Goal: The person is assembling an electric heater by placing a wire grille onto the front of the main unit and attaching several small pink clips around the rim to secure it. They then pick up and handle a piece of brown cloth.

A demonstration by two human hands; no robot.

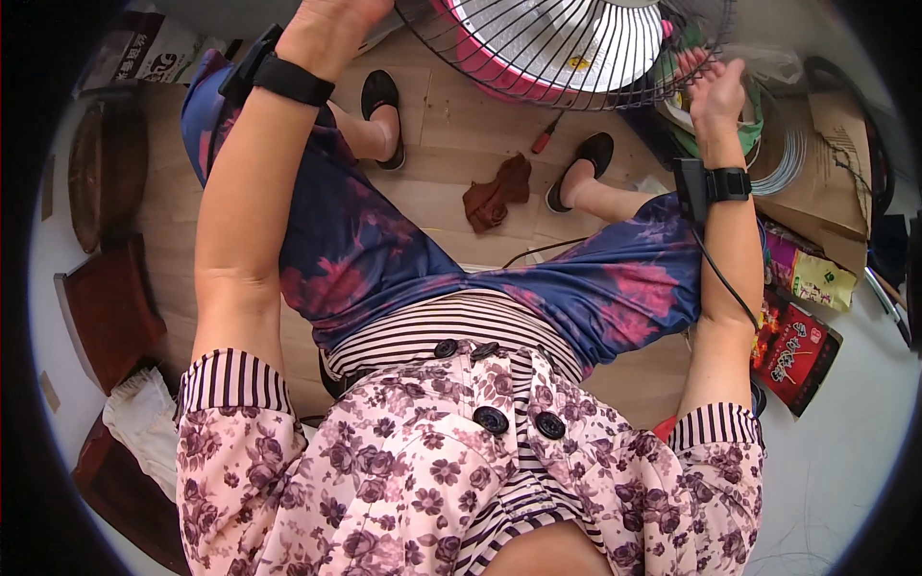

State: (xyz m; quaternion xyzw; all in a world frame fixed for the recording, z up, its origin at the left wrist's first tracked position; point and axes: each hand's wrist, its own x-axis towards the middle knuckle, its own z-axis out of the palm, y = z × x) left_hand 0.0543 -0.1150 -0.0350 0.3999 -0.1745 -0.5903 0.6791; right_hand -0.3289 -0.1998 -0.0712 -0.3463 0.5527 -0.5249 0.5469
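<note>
Wire fan cage (567, 58) sat between both hands; right hand (715, 91) touched its rim with loose fingers; left hand (327, 29) was cut off, grip unclear.

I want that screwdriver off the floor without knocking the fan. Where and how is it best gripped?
Probably by its red handle, the thicker lower-left end of the screwdriver. Come from the person's side, between the feet: the dark shaft slants up-right toward the fan's wire guard, so that end looks crowded.

Pink fan (538, 58) behind black wire grille (461, 58); brown rag (497, 195); red-handled screwdriver (547, 136); blue-pink trousers (384, 250)
</note>
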